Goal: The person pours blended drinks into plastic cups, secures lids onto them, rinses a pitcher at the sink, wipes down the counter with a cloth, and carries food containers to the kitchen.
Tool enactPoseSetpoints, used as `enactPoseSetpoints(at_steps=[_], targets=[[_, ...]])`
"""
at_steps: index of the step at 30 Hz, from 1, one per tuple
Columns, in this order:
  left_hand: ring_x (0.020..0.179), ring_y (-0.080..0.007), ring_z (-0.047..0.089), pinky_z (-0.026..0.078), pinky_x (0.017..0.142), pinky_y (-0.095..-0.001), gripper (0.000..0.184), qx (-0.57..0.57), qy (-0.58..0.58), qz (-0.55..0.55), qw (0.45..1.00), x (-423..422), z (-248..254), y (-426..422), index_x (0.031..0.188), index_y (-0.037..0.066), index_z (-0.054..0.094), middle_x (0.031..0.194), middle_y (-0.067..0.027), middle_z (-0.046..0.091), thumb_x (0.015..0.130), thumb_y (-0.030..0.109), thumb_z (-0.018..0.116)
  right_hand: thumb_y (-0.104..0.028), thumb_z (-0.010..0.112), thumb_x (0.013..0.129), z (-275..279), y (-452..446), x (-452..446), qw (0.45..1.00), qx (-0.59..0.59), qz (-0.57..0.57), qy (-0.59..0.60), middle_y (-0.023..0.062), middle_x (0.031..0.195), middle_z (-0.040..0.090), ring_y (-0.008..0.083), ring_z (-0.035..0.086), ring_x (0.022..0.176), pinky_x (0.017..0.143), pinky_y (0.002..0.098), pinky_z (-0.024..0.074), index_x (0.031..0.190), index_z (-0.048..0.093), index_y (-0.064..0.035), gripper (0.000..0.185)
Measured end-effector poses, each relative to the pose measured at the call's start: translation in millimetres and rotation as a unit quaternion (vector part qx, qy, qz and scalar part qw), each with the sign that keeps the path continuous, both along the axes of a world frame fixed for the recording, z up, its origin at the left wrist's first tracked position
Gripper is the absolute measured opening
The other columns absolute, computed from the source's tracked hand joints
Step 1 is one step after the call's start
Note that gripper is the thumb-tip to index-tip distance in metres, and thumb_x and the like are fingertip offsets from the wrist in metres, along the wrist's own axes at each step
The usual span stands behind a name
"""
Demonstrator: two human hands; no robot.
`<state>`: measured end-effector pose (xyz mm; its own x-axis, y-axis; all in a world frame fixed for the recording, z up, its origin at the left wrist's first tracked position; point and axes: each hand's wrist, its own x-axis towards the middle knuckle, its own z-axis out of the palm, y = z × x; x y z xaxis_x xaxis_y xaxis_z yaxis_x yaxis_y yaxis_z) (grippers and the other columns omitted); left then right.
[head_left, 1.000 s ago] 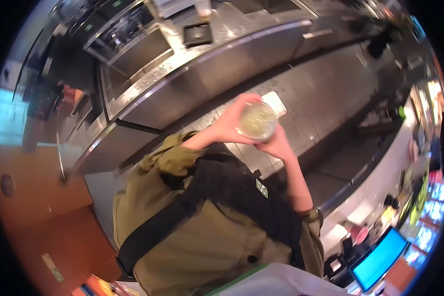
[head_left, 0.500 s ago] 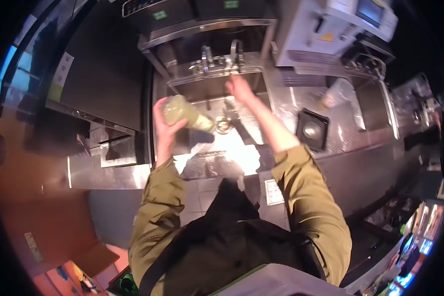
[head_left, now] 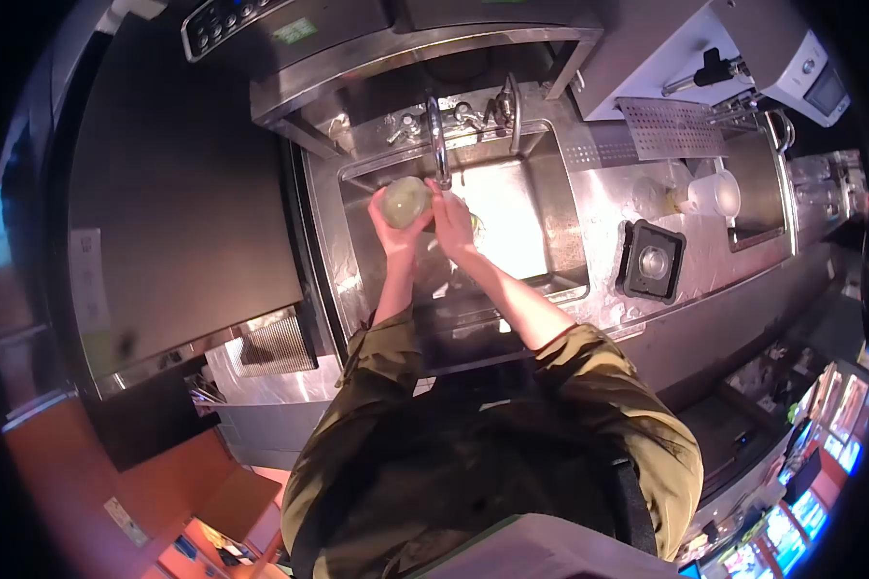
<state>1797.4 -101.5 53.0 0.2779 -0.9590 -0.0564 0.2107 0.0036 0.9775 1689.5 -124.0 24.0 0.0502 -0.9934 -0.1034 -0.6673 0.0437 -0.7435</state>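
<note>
**Clear plastic cup point(head_left: 406, 201) in left hand point(head_left: 396, 238) over sink point(head_left: 564, 232), right hand point(head_left: 454, 227) close in by the spout**

Head view: left hand is wrapped round the cup's side. Pale-green contents show through. Cup is seen nearly end-on, so can't tell if the near end is lidded, bare or the base. Right hand is narrow, fingers bunched just beside the cup and near the outlet of the left-hand faucet point(head_left: 437, 135); can't tell if it touches either. Can't tell if water is running. Second faucet point(head_left: 516, 116) is to the right, well apart from both hands.

Right along the steel bench point(head_left: 599, 217): black tray point(head_left: 637, 280) with a round metal piece point(head_left: 653, 261) in it, then a translucent container point(head_left: 719, 196).

Risks, my read:
- Cup clips the spout; clearance looks tight and both hands crowd the same spot.
- Slip, if the cup wall or fingers are wet. Looks like one hand carries most of the weight.
- Squeeze too hard and a thin wall could buckle, pushing contents out.
- Spill, if the top is loose or missing and the cup tilts; it would mostly land in the sink.

Tray and container look out of reach of a spill.
</note>
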Motion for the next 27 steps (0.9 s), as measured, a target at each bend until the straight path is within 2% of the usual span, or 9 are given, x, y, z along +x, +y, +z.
enactPoseSetpoints(at_steps=[5,6,9,12,14,16,17,21,27], targets=[[0.111,-0.019,0.049,0.043,0.093,-0.0334,0.085,-0.02,-0.071,0.007,0.997,-4,5,-4,0.127,0.011,0.036,0.118,-0.0037,0.047,0.055,-0.009,0.077,-0.041,0.042,0.096,53,-26,-15,0.947,0.206,-0.047,-0.241,0.0151,0.11,0.063,0.0222,0.06,0.098,0.083,0.0357,0.0458,0.113,0.06,0.0004,0.048],[0.111,-0.0188,0.048,0.042,0.094,-0.0334,0.086,-0.02,-0.062,-0.005,0.998,-7,14,-5,0.127,0.011,0.035,0.118,-0.0037,0.046,0.055,-0.009,0.077,-0.036,0.045,0.095,-39,-33,-7,0.898,0.078,0.015,-0.433,0.011,0.116,0.061,0.0171,0.057,0.105,0.091,0.0312,0.0436,0.122,0.056,-0.002,0.044],[0.113,-0.0185,0.047,0.041,0.096,-0.0333,0.087,-0.016,-0.032,-0.055,0.998,2,39,-3,0.128,0.011,0.034,0.119,-0.0039,0.044,0.055,-0.009,0.077,-0.029,0.046,0.094,-75,-20,-45,0.806,0.142,0.195,-0.541,0.008,0.119,0.06,0.0157,0.055,0.108,0.095,0.0278,0.0418,0.128,0.052,-0.0054,0.041],[0.113,-0.0195,0.046,0.04,0.097,-0.0328,0.088,-0.02,-0.071,-0.111,0.991,14,49,14,0.128,0.01,0.034,0.122,-0.0055,0.041,0.055,-0.004,0.08,-0.023,0.045,0.093,-99,1,-63,0.851,0.336,0.052,-0.4,0.0076,0.106,0.064,0.0183,0.06,0.093,0.082,0.0308,0.048,0.121,0.055,-0.0073,0.034],[0.113,-0.0201,0.048,0.041,0.096,-0.0325,0.088,-0.027,-0.172,-0.153,0.973,21,52,25,0.128,0.008,0.035,0.122,-0.0072,0.044,0.055,0.001,0.082,-0.021,0.046,0.092,-100,3,-70,0.928,0.253,-0.04,-0.269,0.0093,0.1,0.064,0.0198,0.062,0.084,0.073,0.0322,0.0494,0.118,0.056,-0.0066,0.032],[0.111,-0.0205,0.05,0.042,0.095,-0.0324,0.086,-0.023,-0.245,-0.175,0.953,20,62,38,0.128,0.007,0.037,0.12,-0.0086,0.046,0.055,0.004,0.084,-0.019,0.05,0.089,-61,-13,-61,0.98,-0.143,-0.12,-0.063,0.013,0.095,0.064,0.0218,0.062,0.074,0.062,0.0336,0.0493,0.118,0.055,-0.0049,0.032],[0.11,-0.0207,0.051,0.042,0.094,-0.0325,0.085,-0.016,-0.27,-0.175,0.947,19,67,44,0.127,0.006,0.038,0.119,-0.0091,0.048,0.056,0.005,0.084,-0.017,0.052,0.088,-34,-26,-57,0.929,-0.337,-0.148,0.049,0.0148,0.093,0.064,0.0228,0.062,0.069,0.057,0.0343,0.0493,0.118,0.054,-0.004,0.033],[0.107,-0.0223,0.053,0.043,0.092,-0.0336,0.082,0.0,-0.322,-0.123,0.939,25,84,75,0.125,0.004,0.04,0.114,-0.0103,0.052,0.055,0.006,0.085,-0.009,0.052,0.085,36,-105,-67,0.932,-0.191,-0.015,0.307,0.021,0.084,0.063,0.0286,0.064,0.073,0.055,0.0379,0.05,0.132,0.046,-0.0071,0.047],[0.108,-0.0263,0.053,0.043,0.094,-0.0365,0.087,-0.037,-0.42,-0.1,0.901,40,106,101,0.126,0.004,0.039,0.116,-0.0133,0.05,0.052,0.005,0.085,-0.008,0.047,0.083,14,-136,-51,0.937,-0.189,-0.052,0.289,0.0111,0.058,0.062,0.0268,0.059,0.047,0.043,0.0376,0.0481,0.132,0.046,-0.0071,0.048]])
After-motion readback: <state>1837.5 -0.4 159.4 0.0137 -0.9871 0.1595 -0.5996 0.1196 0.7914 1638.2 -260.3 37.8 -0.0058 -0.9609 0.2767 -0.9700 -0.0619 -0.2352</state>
